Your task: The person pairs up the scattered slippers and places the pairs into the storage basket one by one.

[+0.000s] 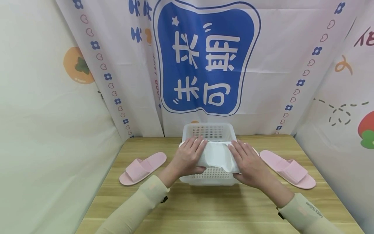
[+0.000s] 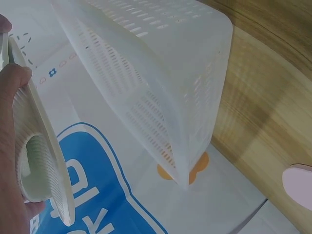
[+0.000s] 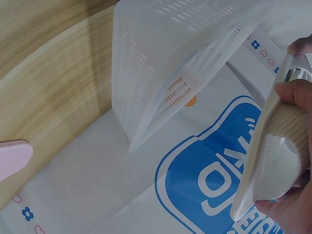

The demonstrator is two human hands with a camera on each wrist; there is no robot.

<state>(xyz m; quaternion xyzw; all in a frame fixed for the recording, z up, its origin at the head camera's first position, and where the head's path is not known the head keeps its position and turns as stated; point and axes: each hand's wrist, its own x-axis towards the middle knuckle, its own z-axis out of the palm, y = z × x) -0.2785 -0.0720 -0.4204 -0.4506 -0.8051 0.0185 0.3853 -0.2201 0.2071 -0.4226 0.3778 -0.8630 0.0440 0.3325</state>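
Observation:
My left hand (image 1: 190, 155) and right hand (image 1: 248, 162) grip white ribbed slippers (image 1: 202, 159) over the middle of a white perforated basket (image 1: 209, 125). Fingers lie over the slippers' top, thumbs below. In the left wrist view a white slipper (image 2: 63, 195) is turned on edge, its strap hollow showing beside the left hand (image 2: 9, 122). A white slipper (image 3: 253, 165) stands likewise in the right wrist view, held between thumb and fingers of the right hand (image 3: 297, 97). How the white slippers overlap is hidden by the hands.
One pink slipper (image 1: 137, 171) lies left of the basket and another pink slipper (image 1: 293, 172) lies right of it, both on the wooden table (image 1: 210, 211). Behind hangs a white printed cloth (image 1: 274, 48) with a blue sign. Cloth walls flank the table.

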